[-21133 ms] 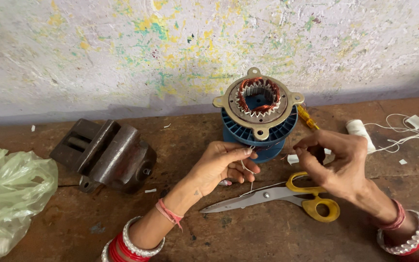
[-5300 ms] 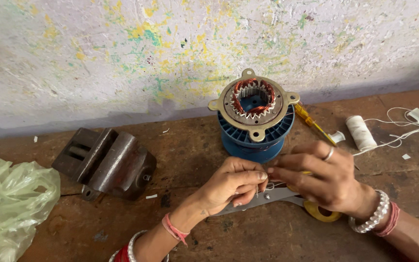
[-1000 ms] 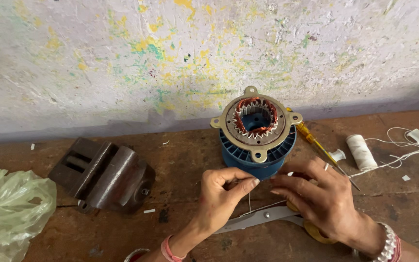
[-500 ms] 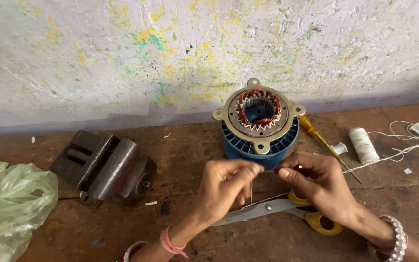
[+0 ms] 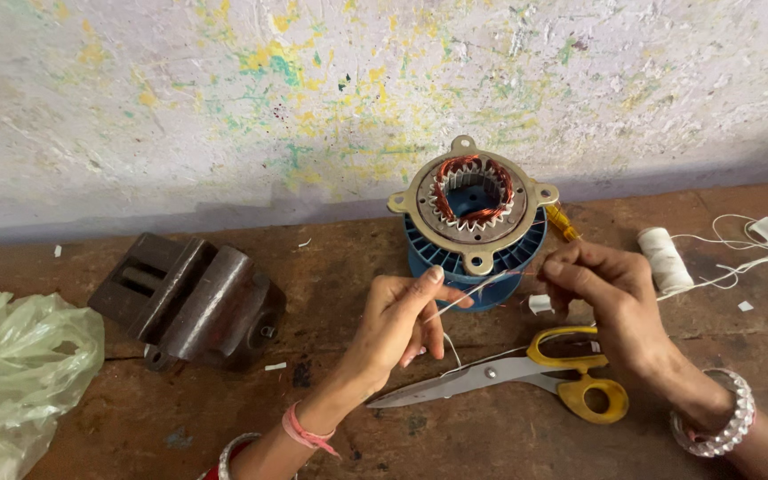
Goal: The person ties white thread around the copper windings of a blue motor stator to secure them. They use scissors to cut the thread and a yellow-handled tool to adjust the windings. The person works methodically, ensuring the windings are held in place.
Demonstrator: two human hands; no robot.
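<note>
I am pulling a white thread [image 5: 482,289] taut between pinching left hand [image 5: 399,324] and right hand [image 5: 604,298]; next, lacing the stator [image 5: 473,222] windings needs steady aim.

The left hand [image 5: 397,324] and right hand [image 5: 602,298] have drawn apart, stretching a thin white thread [image 5: 482,289] taut between them above the yellow-handled scissors [image 5: 526,373], now uncovered.

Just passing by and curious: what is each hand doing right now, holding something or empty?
Left hand: fingers pinched shut on one end of a thin white thread.
Right hand: pinched shut on the thread's other end, pulling it taut.
</note>
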